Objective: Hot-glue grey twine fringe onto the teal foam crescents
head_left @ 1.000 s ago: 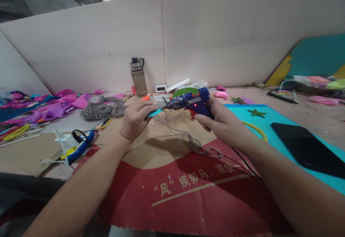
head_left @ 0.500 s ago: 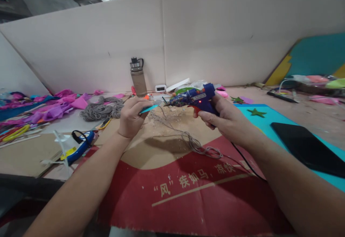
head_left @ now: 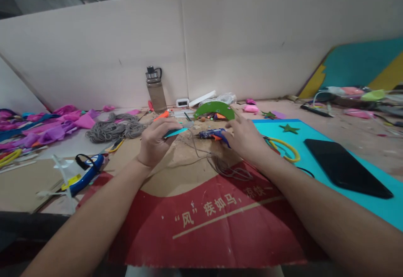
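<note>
Fingers (head_left: pixel 161 124) bent, L hand (head_left: pixel 154 143) pinches cyan pc (head_left: pixel 176 132).

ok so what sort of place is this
Probably a craft or handmade-decoration workspace, judging by the blue glue gun under the right hand, the grey cord bundle and the pink and purple scraps.

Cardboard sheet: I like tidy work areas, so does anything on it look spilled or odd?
Yes: small pale flecks litter the brown part of the cardboard sheet, like scraps, and gray cord lies across it in loose, tangled loops.
</note>
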Demonstrator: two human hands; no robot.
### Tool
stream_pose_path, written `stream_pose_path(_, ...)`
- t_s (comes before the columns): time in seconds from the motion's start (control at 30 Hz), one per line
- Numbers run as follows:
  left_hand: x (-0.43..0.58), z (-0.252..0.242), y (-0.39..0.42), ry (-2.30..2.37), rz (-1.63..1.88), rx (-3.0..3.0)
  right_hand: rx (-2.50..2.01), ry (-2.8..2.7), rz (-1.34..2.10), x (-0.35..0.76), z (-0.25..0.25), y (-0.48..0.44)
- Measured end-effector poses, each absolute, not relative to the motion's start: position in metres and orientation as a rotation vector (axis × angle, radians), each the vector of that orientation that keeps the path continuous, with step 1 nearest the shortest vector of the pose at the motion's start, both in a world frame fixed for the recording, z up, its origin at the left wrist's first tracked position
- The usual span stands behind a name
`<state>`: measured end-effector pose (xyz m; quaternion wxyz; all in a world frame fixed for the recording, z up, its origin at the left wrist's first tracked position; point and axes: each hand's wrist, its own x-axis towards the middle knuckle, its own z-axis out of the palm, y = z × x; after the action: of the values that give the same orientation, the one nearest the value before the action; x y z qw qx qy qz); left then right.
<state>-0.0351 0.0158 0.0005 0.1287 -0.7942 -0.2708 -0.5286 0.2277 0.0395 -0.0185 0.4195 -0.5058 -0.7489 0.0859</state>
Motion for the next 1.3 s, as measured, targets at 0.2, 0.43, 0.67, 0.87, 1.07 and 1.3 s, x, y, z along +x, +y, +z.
stream_pose_path(0.2,-0.032,0.000,0.015,-0.769,-1.495,-2.328,-0.869,-1.641,1.152,0.181,-0.001,-0.009)
stream_pose_path(0.43,-0.027,-0.001,0.017,-0.961,-1.432,-2.421,-0.897,-1.760,0.963,0.176,-0.007,-0.011)
stream_pose_path(0.67,-0.018,-0.003,0.015,-1.285,-1.418,-2.656,-0.937,-1.904,0.339,0.189,0.002,-0.006)
stream_pose_path(0.87,-0.015,0.000,0.014,-1.361,-1.467,-2.781,-0.883,-1.862,0.375,0.193,0.002,-0.003)
stream_pose_path(1.07,-0.015,0.000,0.014,-1.350,-1.447,-2.835,-0.924,-1.829,0.508,0.195,0.000,0.001)
stream_pose_path(1.3,-0.016,-0.002,0.013,-1.242,-1.566,-2.916,-0.880,-1.756,0.797,0.194,0.004,0.001)
